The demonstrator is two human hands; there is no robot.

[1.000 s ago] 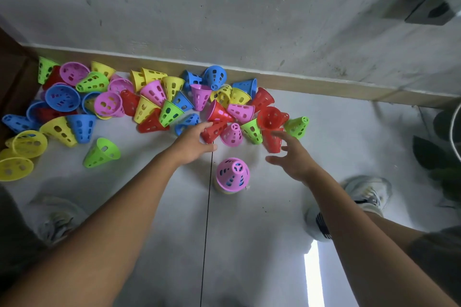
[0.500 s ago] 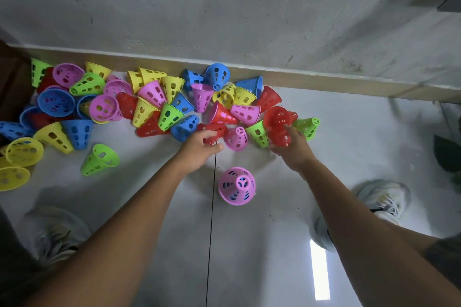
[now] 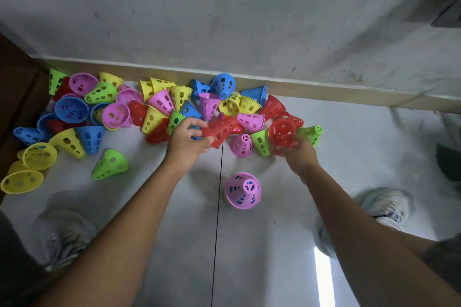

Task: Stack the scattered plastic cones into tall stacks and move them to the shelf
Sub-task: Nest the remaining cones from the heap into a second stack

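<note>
Both hands pull red cones from the pile on the floor.

Floor (image 3: 361, 157) carries the scattered cones (image 3: 159, 104) along the far wall edge, and a pink cone (image 3: 243, 190) standing alone near the person. Left hand (image 3: 185, 141) pinches a red cone (image 3: 219, 129) lying sideways; right hand (image 3: 298, 151) grips a second red cone (image 3: 282, 131). Best bet: turn both wide-end down, nest one into the other, and seat them square. No shelf in view.

Grey concrete wall (image 3: 249, 12) meets a pale glossy floor (image 3: 262, 244) along a wooden skirting (image 3: 324, 92).
</note>
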